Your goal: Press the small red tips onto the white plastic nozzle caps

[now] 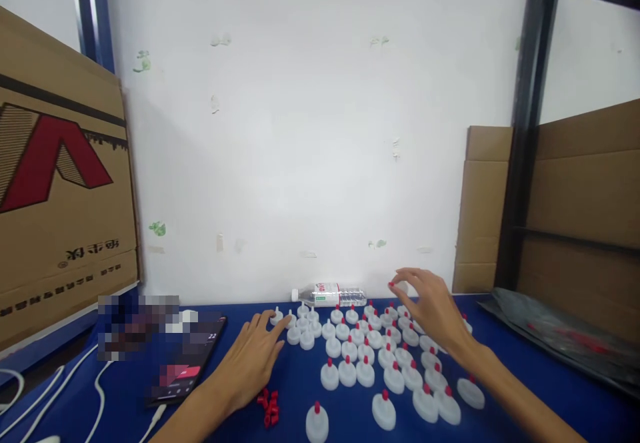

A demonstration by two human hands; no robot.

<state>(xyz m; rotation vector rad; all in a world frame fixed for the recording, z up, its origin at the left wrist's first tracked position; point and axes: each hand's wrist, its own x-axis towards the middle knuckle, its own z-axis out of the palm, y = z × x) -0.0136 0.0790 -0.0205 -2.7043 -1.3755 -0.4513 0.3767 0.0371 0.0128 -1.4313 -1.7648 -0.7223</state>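
My right hand point(425, 299) is raised above the back of the table, with thumb and fingertips pinched on a white nozzle cap point(403, 288) whose red tip points left. My left hand point(255, 349) reaches low over the table with its fingers apart. Its fingertips are at a group of white nozzle caps without red tips point(307, 339); whether they touch one I cannot tell. Small red tip covers point(269, 408) lie loose in a pile below my left hand. Many white nozzle caps with red tips point(365, 371) stand upright between and under my hands.
A clear plastic bottle point(330, 295) lies on its side against the white wall. To the left are a phone point(187, 363), white cables point(103, 396) and a large cardboard box point(65, 183). A grey plastic bag point(565, 336) lies at the right edge of the blue table.
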